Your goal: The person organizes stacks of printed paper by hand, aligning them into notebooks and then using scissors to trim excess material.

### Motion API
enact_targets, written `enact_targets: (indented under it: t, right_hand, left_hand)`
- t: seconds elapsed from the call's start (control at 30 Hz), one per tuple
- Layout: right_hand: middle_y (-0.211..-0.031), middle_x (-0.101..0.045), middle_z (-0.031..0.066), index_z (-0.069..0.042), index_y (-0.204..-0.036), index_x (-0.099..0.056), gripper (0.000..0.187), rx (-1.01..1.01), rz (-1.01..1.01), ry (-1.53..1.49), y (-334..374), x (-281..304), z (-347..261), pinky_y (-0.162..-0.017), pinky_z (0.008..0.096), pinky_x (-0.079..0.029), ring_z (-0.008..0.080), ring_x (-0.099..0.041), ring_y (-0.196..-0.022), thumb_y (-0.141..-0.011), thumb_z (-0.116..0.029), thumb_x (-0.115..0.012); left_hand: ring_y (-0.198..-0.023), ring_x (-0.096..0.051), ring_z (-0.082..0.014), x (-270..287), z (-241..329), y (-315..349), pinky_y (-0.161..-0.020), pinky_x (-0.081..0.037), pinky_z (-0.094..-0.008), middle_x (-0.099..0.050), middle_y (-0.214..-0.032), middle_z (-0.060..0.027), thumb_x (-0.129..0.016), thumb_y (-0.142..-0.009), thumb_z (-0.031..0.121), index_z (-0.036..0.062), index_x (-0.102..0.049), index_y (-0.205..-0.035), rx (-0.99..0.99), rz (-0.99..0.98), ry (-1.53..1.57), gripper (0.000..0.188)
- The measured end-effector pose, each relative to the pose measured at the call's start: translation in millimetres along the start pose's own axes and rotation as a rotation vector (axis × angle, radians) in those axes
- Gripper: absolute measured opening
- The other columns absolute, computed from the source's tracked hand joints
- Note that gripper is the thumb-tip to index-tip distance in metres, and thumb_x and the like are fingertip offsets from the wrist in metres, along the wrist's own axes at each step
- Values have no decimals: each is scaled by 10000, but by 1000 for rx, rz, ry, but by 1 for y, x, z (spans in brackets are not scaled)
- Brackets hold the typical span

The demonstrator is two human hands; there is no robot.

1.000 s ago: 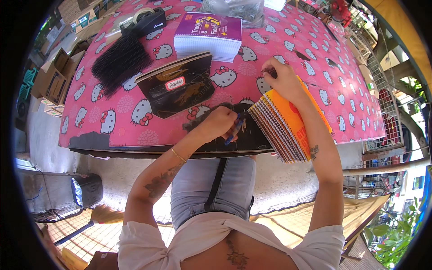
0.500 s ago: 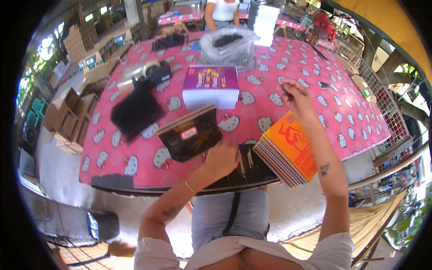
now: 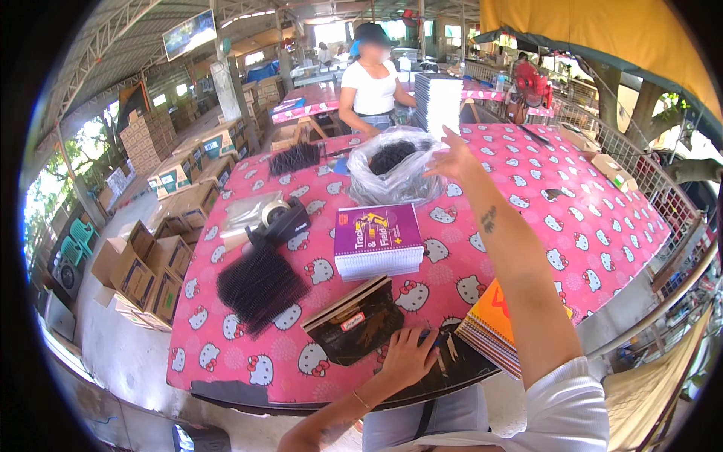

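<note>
My right hand (image 3: pixel 453 158) reaches over the far right rim of a clear plastic bag (image 3: pixel 399 183), its fingers apart. Inside the bag lies a tangle of small black pieces (image 3: pixel 395 157). Near the table's front edge, my left hand (image 3: pixel 410 357) curls over a small dark-blue object (image 3: pixel 430 340), mostly hidden by the fingers. Just left of that hand, a dark box-like holder (image 3: pixel 355 325) with a small label stands tilted. A stack of orange spiral notebooks (image 3: pixel 489 331) lies beneath my right forearm, partly covered. Purple-covered spiral notebooks (image 3: pixel 378 237) are stacked mid-table.
Black binding coils (image 3: pixel 262 288) and a tape dispenser (image 3: pixel 282 224) lie at left on the pink table cover (image 3: pixel 452 252). More black coils (image 3: pixel 294 159) sit farther back. A tall notebook stack (image 3: pixel 438 104) rises beyond the bag, near a person in white (image 3: pixel 370 87). Cardboard boxes (image 3: pixel 147 279) stand on the floor.
My right hand has gone from a pinch above the orange notebooks to the bag, fingers now spread. My left hand stays by the dark holder. The view has tilted up.
</note>
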State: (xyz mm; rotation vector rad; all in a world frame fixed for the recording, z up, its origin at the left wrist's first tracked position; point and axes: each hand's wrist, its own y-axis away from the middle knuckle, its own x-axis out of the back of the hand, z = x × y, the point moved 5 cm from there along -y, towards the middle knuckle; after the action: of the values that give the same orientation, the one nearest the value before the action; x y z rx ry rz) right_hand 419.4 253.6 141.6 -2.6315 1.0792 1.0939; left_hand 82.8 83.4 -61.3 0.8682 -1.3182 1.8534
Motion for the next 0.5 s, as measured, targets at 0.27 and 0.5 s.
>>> enact_targets:
  t: [0.27, 0.5]
  right_hand:
    - [-1592, -359, 131, -132, -1562, -339, 839, 55, -229, 1119, 30, 167, -69, -1112, 618, -345, 316, -349, -1453, -936, -637, -579]
    - [-1265, -649, 75, -72, -1404, -529, 446, -563, -406, 1228, 215, 422, -25, -860, 418, -541, 187, -636, -1101, -1047, -325, -443]
  left_hand:
    - [-1095, -530, -356, 4, 14, -12, -974, -422, -523, -563, -1172, -158, -678, -889, 299, 91, -629, -1281, -20, 61, 39, 447]
    - [-1257, -492, -342, -31, 101, 15, -1019, -426, -451, -525, -1294, -205, -589, -1011, 413, 34, -457, -1436, 548, 97, 1211, 585]
